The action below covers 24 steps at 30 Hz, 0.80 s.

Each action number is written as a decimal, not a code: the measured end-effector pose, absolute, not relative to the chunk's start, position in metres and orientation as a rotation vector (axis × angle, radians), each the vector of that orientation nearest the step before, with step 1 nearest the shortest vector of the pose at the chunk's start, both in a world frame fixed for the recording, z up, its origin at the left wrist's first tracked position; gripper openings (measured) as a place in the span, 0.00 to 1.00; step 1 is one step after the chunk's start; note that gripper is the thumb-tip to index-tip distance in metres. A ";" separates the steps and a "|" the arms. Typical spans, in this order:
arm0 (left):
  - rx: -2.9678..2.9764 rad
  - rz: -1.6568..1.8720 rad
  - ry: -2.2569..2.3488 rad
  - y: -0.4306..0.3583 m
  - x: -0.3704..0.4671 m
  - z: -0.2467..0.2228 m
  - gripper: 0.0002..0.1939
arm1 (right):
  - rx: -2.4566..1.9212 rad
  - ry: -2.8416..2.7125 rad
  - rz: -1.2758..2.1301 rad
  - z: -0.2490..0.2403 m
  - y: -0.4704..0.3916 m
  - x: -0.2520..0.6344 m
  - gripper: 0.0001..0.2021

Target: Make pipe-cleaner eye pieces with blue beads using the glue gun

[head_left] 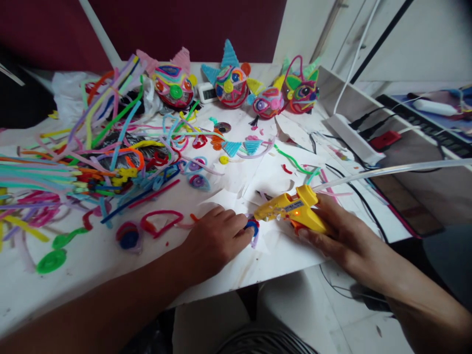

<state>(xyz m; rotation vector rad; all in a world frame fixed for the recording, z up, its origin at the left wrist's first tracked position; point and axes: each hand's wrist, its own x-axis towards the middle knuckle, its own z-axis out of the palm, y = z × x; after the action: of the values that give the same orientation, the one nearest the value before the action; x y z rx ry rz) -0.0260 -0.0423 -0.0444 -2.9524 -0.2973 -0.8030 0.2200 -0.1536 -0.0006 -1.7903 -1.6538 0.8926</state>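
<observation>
My right hand (342, 236) is wrapped round a yellow hot glue gun (295, 209), whose small orange light is lit. A long clear glue stick (391, 169) sticks out of its back end. The nozzle points left, close to a blue and red pipe-cleaner coil (252, 227) near the table's front edge. The fingers of my left hand (217, 238) are closed at that coil, pressing it by its left side; the fingertips partly hide it. To the left of this hand lie a similar blue and pink coil (129, 237) and a red pipe-cleaner loop (161, 222).
Loose pipe cleaners (92, 162) cover the table's left side. Several decorated round animal heads (230, 86) stand along the back by a small white timer (207, 92). At the right are a white power strip (356, 140), a phone (405, 206) and cables.
</observation>
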 end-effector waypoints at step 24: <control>-2.960 -0.714 -0.321 -0.043 -0.028 -0.045 0.07 | -1.793 -1.333 0.753 0.024 -0.180 0.204 0.10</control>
<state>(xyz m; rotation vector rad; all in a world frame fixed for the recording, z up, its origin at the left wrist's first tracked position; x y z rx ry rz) -0.0281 -0.0426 -0.0451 -2.9602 -0.3207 -0.7142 0.2042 -0.1802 0.0243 -1.7928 -1.3328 0.7526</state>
